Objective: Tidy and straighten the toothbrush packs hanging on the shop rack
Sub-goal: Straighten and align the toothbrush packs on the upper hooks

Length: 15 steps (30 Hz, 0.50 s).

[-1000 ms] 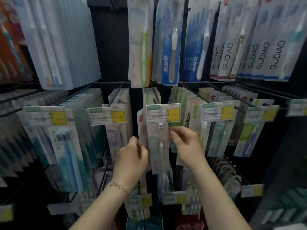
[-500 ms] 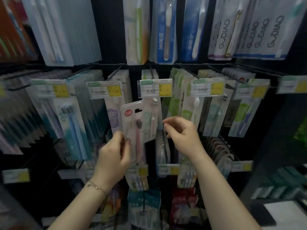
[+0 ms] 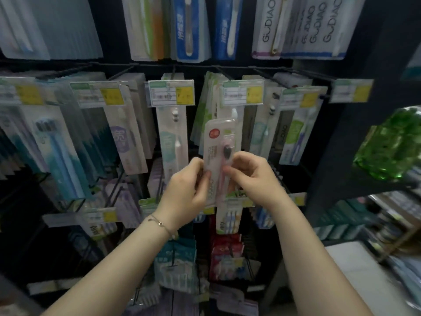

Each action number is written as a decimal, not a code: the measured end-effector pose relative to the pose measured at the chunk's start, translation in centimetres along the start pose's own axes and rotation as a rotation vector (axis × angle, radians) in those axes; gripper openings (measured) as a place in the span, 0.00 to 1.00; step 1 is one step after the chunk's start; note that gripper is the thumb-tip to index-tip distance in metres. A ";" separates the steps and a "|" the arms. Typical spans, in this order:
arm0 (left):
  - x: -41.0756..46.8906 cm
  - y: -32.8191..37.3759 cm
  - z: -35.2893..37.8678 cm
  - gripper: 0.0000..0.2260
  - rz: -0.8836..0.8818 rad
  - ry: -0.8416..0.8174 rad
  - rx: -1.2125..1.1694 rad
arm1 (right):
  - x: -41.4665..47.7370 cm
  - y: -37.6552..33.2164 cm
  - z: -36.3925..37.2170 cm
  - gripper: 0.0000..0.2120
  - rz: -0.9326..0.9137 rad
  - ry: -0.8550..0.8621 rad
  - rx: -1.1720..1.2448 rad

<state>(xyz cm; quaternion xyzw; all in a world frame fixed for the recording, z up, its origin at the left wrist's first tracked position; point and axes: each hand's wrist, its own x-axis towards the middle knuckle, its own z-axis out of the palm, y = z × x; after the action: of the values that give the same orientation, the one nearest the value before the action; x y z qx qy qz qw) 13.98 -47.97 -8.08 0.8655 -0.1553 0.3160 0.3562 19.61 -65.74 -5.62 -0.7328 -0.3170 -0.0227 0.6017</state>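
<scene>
Showing in the head view, the left hand [image 3: 186, 190] and right hand [image 3: 252, 176] each pinch the toothbrush pack [image 3: 219, 144] by a side edge, fingers curled onto it. The pack stands upright in front of the middle row of the rack [image 3: 250, 69]. The hands hide its lower half. A red round mark sits at its top, and its print is unreadable. The price tags [image 3: 171, 93] are blurred. The upper-right packs [image 3: 266, 30] read "GUDIAO".

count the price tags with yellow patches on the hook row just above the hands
6, left to right: first tag at the left edge, second tag, third tag, fourth tag, fifth tag, sixth tag farthest right. More may lie beyond the left edge.
</scene>
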 end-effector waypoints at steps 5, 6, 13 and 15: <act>2.6 2.3 5.0 0.05 -0.048 -0.084 -0.168 | -1.6 1.0 -4.7 0.05 0.055 0.140 -0.065; 3.0 2.8 5.8 0.05 -0.055 -0.094 -0.185 | -1.8 1.3 -5.4 0.04 0.078 0.170 -0.067; 7.5 3.9 10.6 0.05 -0.151 -0.256 -0.282 | -0.9 3.4 -9.1 0.05 0.230 0.352 -0.068; 9.2 3.7 11.5 0.05 -0.163 -0.307 -0.281 | -0.1 4.1 -9.9 0.05 0.243 0.409 -0.098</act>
<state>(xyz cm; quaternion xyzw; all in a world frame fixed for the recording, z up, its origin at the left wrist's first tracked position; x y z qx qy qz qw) 24.06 -59.19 -6.43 0.8551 -0.1796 0.1261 0.4697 25.00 -74.94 -6.45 -0.7741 -0.0964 -0.1133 0.6153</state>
